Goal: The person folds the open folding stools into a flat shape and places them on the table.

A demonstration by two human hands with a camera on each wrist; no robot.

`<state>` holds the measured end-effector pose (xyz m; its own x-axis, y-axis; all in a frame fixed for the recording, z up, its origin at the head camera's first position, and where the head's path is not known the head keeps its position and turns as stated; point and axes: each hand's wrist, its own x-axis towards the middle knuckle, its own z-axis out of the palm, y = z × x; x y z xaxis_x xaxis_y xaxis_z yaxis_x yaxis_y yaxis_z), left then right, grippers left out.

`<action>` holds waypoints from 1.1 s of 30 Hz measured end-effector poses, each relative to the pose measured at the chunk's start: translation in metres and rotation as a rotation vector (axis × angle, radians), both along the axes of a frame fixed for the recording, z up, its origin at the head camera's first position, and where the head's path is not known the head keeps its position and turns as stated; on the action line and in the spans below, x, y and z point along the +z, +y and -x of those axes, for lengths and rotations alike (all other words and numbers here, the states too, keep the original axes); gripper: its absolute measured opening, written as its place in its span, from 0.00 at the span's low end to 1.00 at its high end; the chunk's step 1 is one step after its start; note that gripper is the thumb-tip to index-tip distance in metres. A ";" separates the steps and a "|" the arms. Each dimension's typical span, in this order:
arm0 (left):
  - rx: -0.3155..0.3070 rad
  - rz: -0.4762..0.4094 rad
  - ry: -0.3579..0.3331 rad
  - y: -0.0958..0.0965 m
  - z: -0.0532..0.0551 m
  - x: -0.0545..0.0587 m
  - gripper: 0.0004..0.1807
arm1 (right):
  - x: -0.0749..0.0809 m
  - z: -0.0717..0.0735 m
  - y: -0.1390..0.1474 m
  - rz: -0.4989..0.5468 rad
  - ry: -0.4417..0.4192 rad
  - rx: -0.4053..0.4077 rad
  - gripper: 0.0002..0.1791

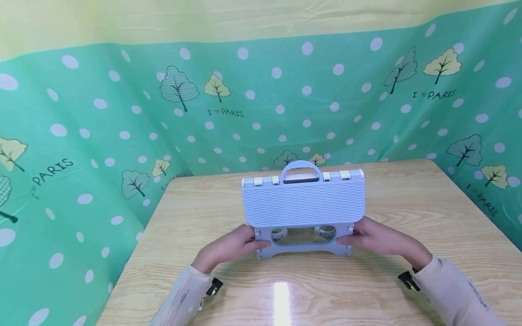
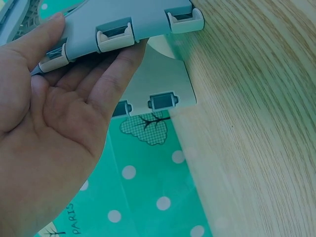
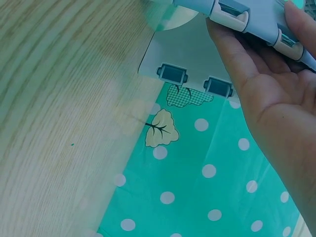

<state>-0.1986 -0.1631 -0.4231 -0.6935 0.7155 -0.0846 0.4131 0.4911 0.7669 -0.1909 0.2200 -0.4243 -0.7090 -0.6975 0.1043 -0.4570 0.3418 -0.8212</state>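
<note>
A light blue plastic folding stool [image 1: 303, 206] stands on the table, partly unfolded. Its textured seat panel slopes toward me, with the carry handle [image 1: 301, 164] arching from the top edge. Below the seat panel, the near leg panel [image 1: 303, 249] has a wide oval cutout. My left hand [image 1: 234, 244] grips the left edge of that panel, thumb in front and fingers tucked behind. On the opposite edge, my right hand [image 1: 377, 236] holds it in the same way. Both wrist views show white hinge pieces beside the fingers and the far leg panel [image 2: 163, 84] standing apart.
The wooden table [image 1: 204, 199] extends around the stool on all sides. A green dotted curtain [image 1: 253, 108] with tree prints hangs behind and at both sides of the table. Dark bands [image 1: 214, 286] sit at the wrists, below light sleeves.
</note>
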 end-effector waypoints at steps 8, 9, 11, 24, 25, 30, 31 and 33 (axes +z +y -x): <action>0.000 -0.008 -0.005 -0.001 0.000 -0.001 0.30 | -0.001 0.001 0.001 -0.008 -0.016 -0.008 0.40; 0.001 -0.010 -0.009 -0.001 0.000 -0.001 0.30 | -0.002 0.001 0.001 -0.010 -0.018 -0.009 0.40; 0.004 -0.009 -0.014 -0.001 0.000 -0.002 0.30 | -0.002 0.001 0.000 -0.015 -0.022 -0.014 0.40; -0.006 -0.012 -0.014 0.000 0.001 0.000 0.29 | 0.001 0.001 0.000 -0.015 -0.018 -0.013 0.41; -0.007 -0.014 -0.015 0.000 0.001 0.000 0.30 | 0.001 0.001 0.000 -0.015 -0.017 -0.012 0.41; -0.017 -0.027 -0.015 0.000 0.001 0.000 0.30 | 0.001 0.001 0.000 -0.012 -0.019 -0.006 0.41; -0.018 -0.029 -0.014 0.000 0.001 0.000 0.30 | 0.001 0.001 0.000 -0.011 -0.019 -0.005 0.41; -0.020 -0.032 -0.007 0.000 0.001 0.000 0.29 | 0.001 0.001 0.000 -0.010 -0.018 -0.005 0.41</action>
